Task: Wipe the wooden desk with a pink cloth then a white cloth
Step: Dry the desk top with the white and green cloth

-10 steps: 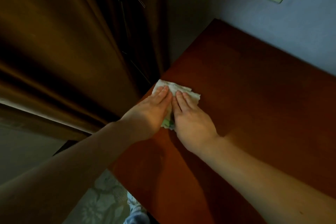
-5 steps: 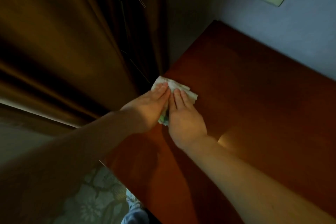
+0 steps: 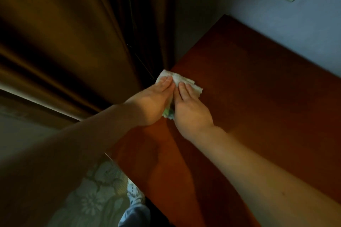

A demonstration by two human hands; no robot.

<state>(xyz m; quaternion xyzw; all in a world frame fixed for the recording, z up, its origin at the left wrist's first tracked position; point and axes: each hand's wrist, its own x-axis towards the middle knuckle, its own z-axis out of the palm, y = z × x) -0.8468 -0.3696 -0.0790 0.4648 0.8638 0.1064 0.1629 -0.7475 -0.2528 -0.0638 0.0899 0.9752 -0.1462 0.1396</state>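
One white cloth [image 3: 181,79], two hands, one wooden bench [image 3: 258,97].
Under the left hand [image 3: 153,103] and right hand [image 3: 190,108], both pressing flat with straight fingers, the cloth lies at the bench's edge.

Brown curtain [image 3: 55,42], blue wall [image 3: 276,33], floral floor [image 3: 92,199]

A white cloth [image 3: 180,82] is pressed flat against the left edge of the wooden desk [image 3: 258,97] by the left hand [image 3: 153,101] and right hand [image 3: 190,108], laid side by side with fingers straight. A brown curtain [image 3: 64,33] hangs beside that edge.
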